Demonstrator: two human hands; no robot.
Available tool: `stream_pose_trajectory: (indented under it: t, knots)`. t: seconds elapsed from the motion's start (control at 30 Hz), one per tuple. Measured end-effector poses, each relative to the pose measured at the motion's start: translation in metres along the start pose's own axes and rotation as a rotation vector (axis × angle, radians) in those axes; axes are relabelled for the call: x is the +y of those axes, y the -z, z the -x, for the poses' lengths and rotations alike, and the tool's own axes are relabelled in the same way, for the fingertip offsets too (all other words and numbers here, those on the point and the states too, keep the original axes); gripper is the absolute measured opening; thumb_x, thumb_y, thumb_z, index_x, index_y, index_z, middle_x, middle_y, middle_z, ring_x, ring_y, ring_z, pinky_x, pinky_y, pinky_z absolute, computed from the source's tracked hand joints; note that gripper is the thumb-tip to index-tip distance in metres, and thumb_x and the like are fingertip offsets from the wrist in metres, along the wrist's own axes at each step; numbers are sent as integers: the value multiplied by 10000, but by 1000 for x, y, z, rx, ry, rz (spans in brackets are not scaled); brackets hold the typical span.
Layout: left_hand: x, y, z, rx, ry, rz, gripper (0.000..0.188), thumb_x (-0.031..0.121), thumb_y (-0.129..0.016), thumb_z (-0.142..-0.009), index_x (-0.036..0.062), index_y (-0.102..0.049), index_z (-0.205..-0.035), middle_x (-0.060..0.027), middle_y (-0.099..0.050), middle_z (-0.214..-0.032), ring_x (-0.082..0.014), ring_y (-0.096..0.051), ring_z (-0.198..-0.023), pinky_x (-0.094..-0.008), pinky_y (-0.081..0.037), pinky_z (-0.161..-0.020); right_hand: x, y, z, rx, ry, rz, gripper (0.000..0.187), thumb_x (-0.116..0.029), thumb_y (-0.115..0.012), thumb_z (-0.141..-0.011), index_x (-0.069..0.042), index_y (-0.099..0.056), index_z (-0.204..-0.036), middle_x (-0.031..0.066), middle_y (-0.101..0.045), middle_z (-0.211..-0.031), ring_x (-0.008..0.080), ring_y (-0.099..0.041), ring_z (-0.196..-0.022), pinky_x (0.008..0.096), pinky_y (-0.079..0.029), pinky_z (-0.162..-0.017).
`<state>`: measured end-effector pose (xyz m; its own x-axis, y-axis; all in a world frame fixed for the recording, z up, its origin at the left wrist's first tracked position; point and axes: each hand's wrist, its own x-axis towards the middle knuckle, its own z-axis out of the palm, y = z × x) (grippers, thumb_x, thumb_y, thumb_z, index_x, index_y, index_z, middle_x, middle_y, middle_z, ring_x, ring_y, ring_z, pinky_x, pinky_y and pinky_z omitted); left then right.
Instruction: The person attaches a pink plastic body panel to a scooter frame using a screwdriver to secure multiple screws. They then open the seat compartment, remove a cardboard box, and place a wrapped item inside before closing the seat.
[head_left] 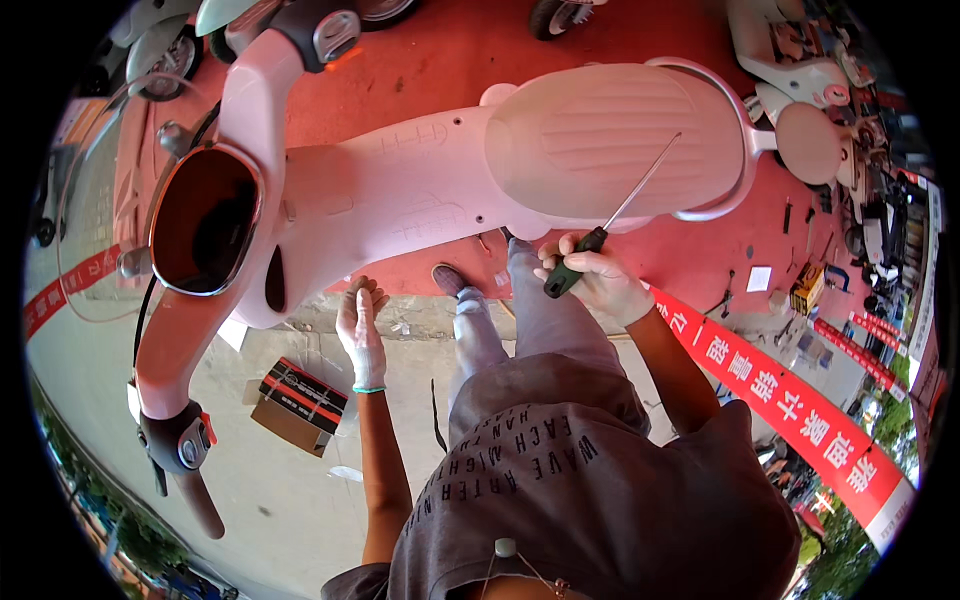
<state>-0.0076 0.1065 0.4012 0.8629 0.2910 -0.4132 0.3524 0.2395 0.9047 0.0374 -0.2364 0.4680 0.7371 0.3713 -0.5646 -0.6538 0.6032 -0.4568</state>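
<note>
A screwdriver (640, 190) with a dark green handle and long thin shaft is held in my right hand (605, 282), its tip pointing up and away over the seat (610, 135). My left hand (362, 335), in a white glove with the fingertips bare, hovers near the side of the pink scooter (390, 190). Its fingers are curled in; whatever they hold, if anything, is hidden. The scooter stands crosswise before me, with its handlebar and round dark display (207, 220) at left. Two small dark holes show in its pink body between handlebar and seat.
An opened cardboard box (295, 405) lies on the concrete by my left forearm. A red banner strip (770, 400) runs along the right. Tools and a yellow box (806, 290) lie on the red floor at right. Other scooters (160, 60) stand beyond.
</note>
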Motion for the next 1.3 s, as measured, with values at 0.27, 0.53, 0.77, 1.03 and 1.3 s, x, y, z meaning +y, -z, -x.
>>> stream_pose_trajectory:
  t: [0.27, 0.53, 0.77, 1.03, 1.3]
  knots:
    - [46, -28, -52, -299, -13, -248, 387, 228, -488, -965, -53, -482, -1230, -117, -570, -1081, -161, -571, -942, -298, -487, -864, 118, 59, 49, 554, 564, 20, 227, -200, -552, -917, 2, -580, -1018, 92, -601, -940, 142, -573, -841, 286, -474, -804]
    - [77, -71, -93, -315, 25, -243, 425, 256, -515, -947, -19, -454, -1266, -107, -544, -1118, -174, -542, -995, -329, -474, -873, 92, 109, 45, 774, 679, -591, 369, -90, -550, -826, -1, -534, -1183, 100, -585, -1123, 196, -566, -1022, 326, -437, -920]
    - [69, -75, -60, -199, 55, -132, 388, 212, -552, -927, -2, -459, -1236, -85, -557, -1057, -162, -544, -884, -316, -484, -817, 43, 135, -4, 1137, 882, -484, 370, -81, -570, -766, 54, -591, -1110, 40, -624, -989, 112, -554, -884, 236, -428, -766]
    - [44, -54, -80, -219, 155, -307, 358, 201, -560, -919, 19, -473, -1215, -64, -559, -1023, -160, -553, -889, -310, -494, -780, 43, 148, -41, 1119, 889, -715, 430, -54, -590, -759, 44, -551, -1175, 81, -603, -1080, 147, -566, -960, 234, -415, -849]
    - [49, -68, -126, -175, 84, -294, 362, 204, -531, -928, 2, -488, -1225, -87, -554, -1082, -179, -559, -969, -340, -505, -848, 31, 141, -51, 976, 952, -664, 405, -35, -605, -746, 58, -558, -1138, 96, -621, -1036, 154, -579, -859, 265, -463, -754]
